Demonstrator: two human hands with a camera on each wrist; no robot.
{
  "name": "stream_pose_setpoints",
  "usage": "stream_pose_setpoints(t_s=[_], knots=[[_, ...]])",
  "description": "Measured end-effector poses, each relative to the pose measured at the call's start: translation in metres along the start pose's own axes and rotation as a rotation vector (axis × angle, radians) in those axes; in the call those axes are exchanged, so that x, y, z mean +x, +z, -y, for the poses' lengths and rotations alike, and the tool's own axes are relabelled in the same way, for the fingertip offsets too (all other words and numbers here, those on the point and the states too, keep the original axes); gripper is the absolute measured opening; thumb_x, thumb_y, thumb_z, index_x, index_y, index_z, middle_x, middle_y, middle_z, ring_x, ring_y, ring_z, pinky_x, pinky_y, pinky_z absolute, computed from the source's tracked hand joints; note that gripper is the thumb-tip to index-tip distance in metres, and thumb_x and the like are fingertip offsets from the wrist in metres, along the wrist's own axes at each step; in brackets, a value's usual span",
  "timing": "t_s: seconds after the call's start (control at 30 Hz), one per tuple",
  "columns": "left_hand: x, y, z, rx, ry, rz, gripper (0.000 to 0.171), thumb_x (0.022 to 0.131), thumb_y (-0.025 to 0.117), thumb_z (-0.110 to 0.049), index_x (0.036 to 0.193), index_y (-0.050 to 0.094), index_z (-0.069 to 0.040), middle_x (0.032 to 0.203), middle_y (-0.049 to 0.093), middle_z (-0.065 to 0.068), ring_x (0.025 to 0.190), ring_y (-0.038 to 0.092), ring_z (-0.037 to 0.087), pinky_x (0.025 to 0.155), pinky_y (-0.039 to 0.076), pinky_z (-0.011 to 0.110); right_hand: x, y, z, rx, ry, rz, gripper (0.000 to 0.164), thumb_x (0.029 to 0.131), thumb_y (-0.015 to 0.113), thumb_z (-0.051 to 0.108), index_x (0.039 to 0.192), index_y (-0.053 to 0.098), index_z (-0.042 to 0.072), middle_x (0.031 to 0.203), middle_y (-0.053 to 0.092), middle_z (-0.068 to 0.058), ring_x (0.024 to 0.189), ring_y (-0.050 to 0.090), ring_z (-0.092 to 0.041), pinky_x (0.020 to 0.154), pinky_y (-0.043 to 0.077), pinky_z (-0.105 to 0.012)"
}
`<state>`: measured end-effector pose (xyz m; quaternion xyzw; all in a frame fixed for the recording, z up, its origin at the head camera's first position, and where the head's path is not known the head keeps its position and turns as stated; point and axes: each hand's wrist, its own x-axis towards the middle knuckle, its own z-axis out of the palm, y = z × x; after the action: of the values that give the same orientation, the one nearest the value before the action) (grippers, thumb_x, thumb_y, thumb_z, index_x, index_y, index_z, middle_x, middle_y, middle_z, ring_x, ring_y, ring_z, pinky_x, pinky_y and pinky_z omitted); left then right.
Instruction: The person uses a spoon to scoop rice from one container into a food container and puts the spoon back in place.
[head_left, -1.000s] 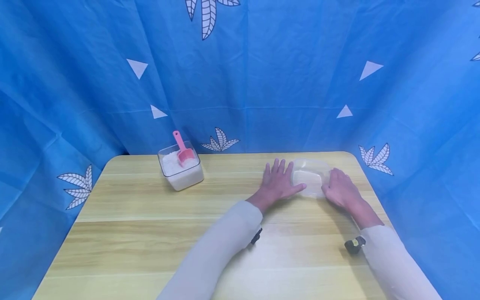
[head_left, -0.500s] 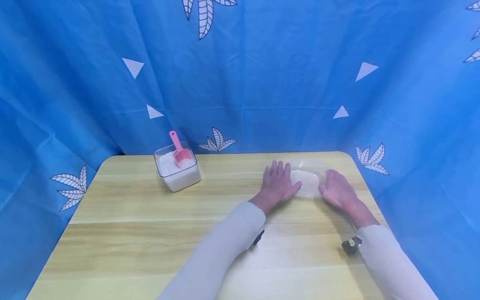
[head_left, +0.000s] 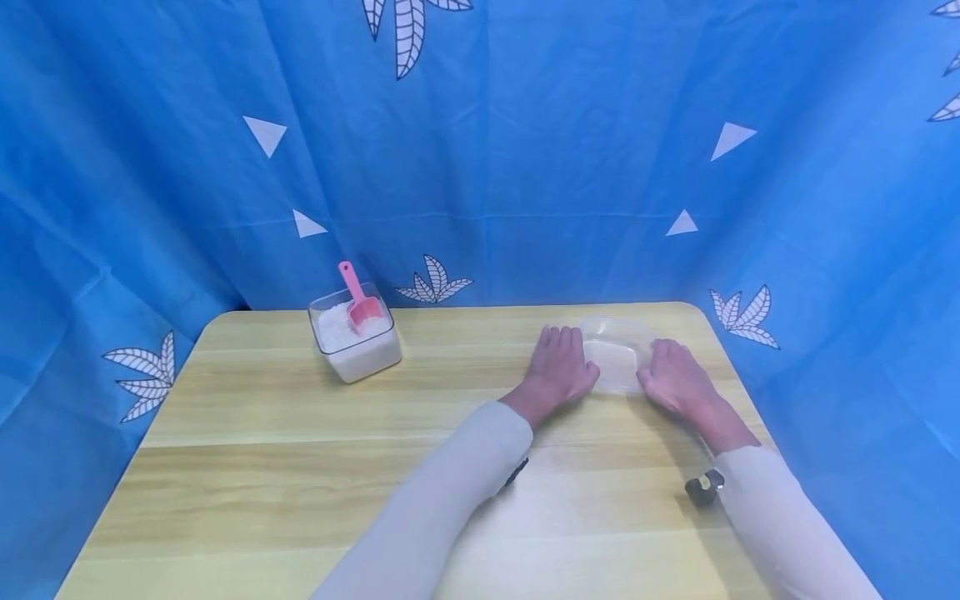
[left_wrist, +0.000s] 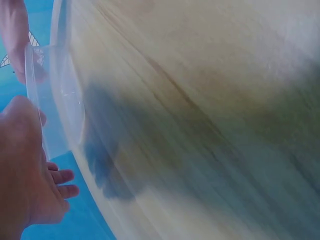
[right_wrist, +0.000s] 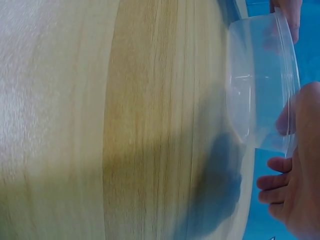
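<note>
A clear plastic food container [head_left: 617, 365], open at the top, stands near the back right of the wooden table. My left hand [head_left: 557, 368] grips its left rim, fingers curled over the edge and thumb at the near side. On the opposite side my right hand [head_left: 678, 380] pinches the rim with bent fingers. The right wrist view shows the container's see-through wall [right_wrist: 260, 75], with the right thumb against it and the other fingers curled under the rim. In the left wrist view, the left hand [left_wrist: 27, 165] holds the container [left_wrist: 60, 107] by its edge.
At the back left stands a clear square tub [head_left: 367, 360] filled with white powder. A pink scoop [head_left: 365, 310] is stuck in the powder, handle leaning up. A blue patterned curtain [head_left: 570, 167] hangs right behind the table [head_left: 300, 483].
My left hand's fingers, spread straight beside the container before, are now curled onto its rim. The right hand keeps its grip. The head view has shifted slightly.
</note>
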<state>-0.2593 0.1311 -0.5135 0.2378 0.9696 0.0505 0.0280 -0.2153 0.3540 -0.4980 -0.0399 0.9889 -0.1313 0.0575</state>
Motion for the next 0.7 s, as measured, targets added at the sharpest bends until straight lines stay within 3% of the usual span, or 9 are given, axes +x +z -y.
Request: stream_pose_setpoints(t_s=[0.17,0.43,0.53,0.7], knots=[[-0.001,-0.005,0.002,0.03,0.013,-0.007,0.04,0.102,0.039,-0.044,0.119,0.05,-0.01,0.118,0.059,0.004,0.128,0.054,0.024,0.129,0.025,0.043,0.001,0.0,0.001,-0.031,-0.007,0.003,0.066,0.102,0.044,0.029,0.142,0.035,-0.023,0.134,0.048,-0.043,0.124,0.049,-0.058,0.11,0.04,-0.068],[-0.004,-0.01,0.008,0.18,0.017,0.033,0.055,0.104,0.034,-0.05,0.134,0.05,-0.006,0.133,0.058,0.006,0.135,0.05,0.024,0.129,0.026,0.043,0.005,0.003,0.009,-0.04,-0.041,-0.03,0.05,0.099,0.047,0.028,0.121,0.048,-0.017,0.111,0.054,-0.032,0.099,0.055,-0.044,0.091,0.048,-0.06],[-0.006,-0.013,0.011,0.223,0.017,0.039,0.056,0.104,0.032,-0.052,0.133,0.051,-0.007,0.129,0.058,0.004,0.128,0.051,0.021,0.124,0.032,0.039,0.007,0.005,0.012,-0.053,-0.053,-0.052,0.042,0.098,0.048,0.027,0.112,0.051,-0.013,0.103,0.055,-0.028,0.092,0.055,-0.04,0.085,0.048,-0.056],[-0.011,-0.017,0.017,0.214,0.019,0.033,0.05,0.101,0.035,-0.051,0.123,0.055,-0.01,0.116,0.059,0.002,0.113,0.051,0.018,0.113,0.039,0.034,0.008,0.006,0.018,-0.066,-0.061,-0.077,0.034,0.096,0.05,0.027,0.098,0.052,-0.007,0.094,0.055,-0.025,0.087,0.054,-0.04,0.08,0.046,-0.055]])
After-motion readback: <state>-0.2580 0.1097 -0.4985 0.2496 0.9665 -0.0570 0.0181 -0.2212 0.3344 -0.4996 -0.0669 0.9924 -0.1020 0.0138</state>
